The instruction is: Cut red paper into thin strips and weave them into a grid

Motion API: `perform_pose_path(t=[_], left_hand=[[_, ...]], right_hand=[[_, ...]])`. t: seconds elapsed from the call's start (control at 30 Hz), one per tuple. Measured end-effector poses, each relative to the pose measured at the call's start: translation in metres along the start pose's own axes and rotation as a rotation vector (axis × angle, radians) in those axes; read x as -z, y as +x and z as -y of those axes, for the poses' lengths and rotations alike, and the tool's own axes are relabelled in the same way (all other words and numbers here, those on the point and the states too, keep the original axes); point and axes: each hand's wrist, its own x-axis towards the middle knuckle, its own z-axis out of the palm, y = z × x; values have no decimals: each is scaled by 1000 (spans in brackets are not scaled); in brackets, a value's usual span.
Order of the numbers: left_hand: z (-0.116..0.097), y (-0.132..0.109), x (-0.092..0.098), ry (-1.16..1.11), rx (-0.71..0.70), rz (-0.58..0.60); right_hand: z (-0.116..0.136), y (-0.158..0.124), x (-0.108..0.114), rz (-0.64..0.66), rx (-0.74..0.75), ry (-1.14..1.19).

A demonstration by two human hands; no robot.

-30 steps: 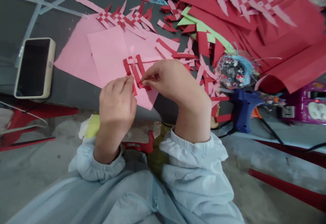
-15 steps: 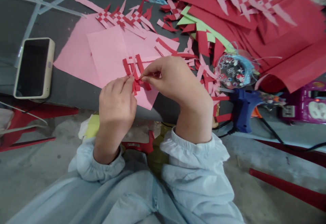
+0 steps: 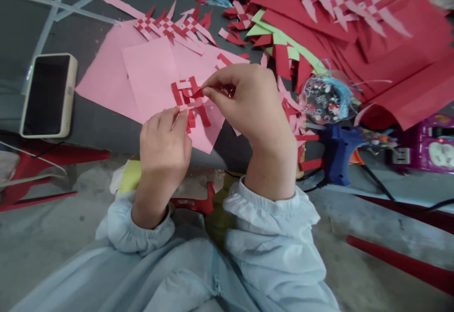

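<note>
Red and pink paper strips, partly interlaced into a small woven piece, lie on pink paper sheets. My left hand is closed at the near left side of this piece, with thumb and index fingertips gripping the strips' edge. A pink strip runs rightward from those fingertips. At the piece's upper right, my right hand pinches the end of a red paper strip between thumb and index finger. Its other fingers are curled and partly hidden.
Woven paper fish lie beyond the sheets, others on red paper. A phone is at left. To the right are loose strips, a bowl of beads, a blue glue gun with a cord, and a purple box.
My right hand has moved slightly up and away from my left, lifting a red strip's end. A pink strip now lies lower across the piece. My left hand has barely shifted.
</note>
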Motion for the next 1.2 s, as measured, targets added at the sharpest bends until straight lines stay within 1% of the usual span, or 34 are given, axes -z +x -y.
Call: perform_pose_path(t=[0.17,0.4,0.53,0.63,0.77,1.03,1.2], left_hand=[[-1,-1,-2,72,-17,-28],[-4,-1,-5,100,-7,-14],[-6,1,-5,119,7,5],[-8,2,-5,141,9,2],[-8,2,-6,150,7,-24],[-3,-1,-6,74,-25,-86],[1,-1,-7,-33,-11,-145]], right_hand=[[2,-2,2,-33,22,24],[4,-2,3,-17,30,38],[3,-1,2,19,72,51],[2,-1,0,69,98,47],[1,-2,-3,121,22,91],[-4,-2,-2,79,-133,-19],[-6,-2,-2,57,-167,-71]])
